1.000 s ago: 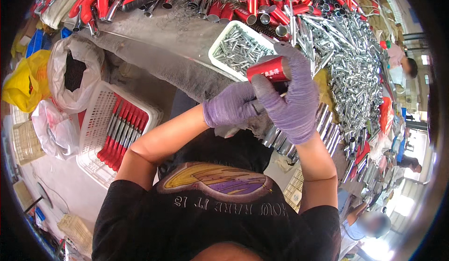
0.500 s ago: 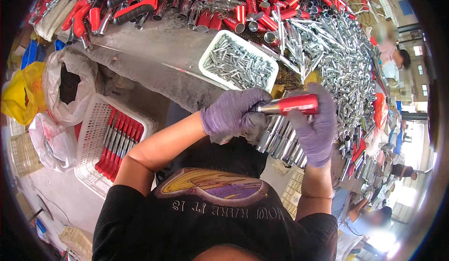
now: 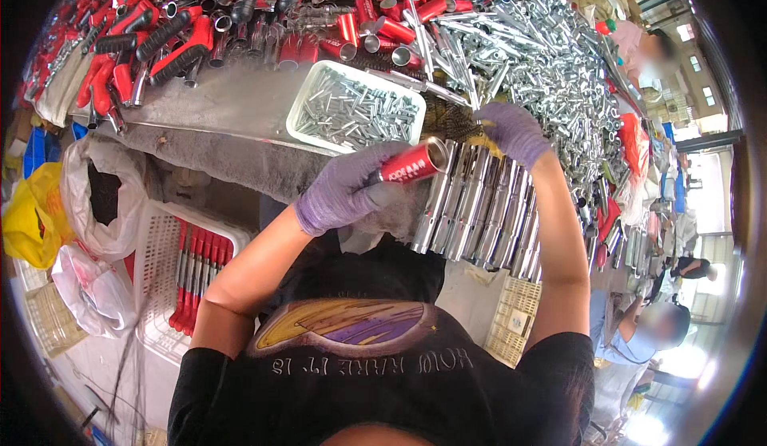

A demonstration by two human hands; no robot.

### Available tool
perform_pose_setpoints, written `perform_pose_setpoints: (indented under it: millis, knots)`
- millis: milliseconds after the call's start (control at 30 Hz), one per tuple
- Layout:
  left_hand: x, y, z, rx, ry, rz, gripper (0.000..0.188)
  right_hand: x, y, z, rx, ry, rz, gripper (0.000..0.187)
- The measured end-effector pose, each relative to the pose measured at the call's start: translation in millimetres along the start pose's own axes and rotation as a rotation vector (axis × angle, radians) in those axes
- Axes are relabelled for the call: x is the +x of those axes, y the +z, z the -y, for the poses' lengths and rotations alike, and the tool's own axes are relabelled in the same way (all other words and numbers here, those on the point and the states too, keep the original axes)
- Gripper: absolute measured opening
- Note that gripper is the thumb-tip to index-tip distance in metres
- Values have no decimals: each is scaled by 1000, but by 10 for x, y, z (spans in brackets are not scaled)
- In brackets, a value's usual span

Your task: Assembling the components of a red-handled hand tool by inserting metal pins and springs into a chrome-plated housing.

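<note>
My left hand [image 3: 339,189], in a purple knitted glove, is closed around a red metal tube [image 3: 411,164]. The tube's open silver end points right and slightly up. My right hand [image 3: 518,133], gloved alike, reaches over the near edge of a heap of small silver metal parts [image 3: 551,71]. Its fingertips are among the parts, and whether they grip one is hidden. Just below it, chrome tubes [image 3: 471,202] lie side by side in a row. A white tray [image 3: 297,118] of short metal pins stands beyond my left hand.
Red and black handles [image 3: 188,51] and loose red sleeves [image 3: 391,31] are piled along the far side. On the left, a white basket [image 3: 148,278] holds red-ended rods beside a white sack [image 3: 120,178] and a yellow bag [image 3: 36,214]. Other people [image 3: 647,330] are at the right.
My right hand has let go of the red tube and moved away to the heap. My left hand has drawn left and turned the tube, whose open end now shows.
</note>
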State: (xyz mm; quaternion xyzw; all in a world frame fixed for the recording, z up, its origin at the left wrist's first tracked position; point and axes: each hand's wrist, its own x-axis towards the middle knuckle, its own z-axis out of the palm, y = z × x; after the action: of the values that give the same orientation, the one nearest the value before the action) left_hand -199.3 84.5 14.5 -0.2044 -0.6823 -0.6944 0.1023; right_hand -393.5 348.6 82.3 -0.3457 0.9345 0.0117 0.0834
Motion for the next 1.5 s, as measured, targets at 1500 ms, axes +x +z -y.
perform_pose_setpoints:
  millis: [1500]
  knots:
    - [-306, -329, 14, 301, -66, -149, 47, 3048, -719, 1811, -277, 18, -308, 59]
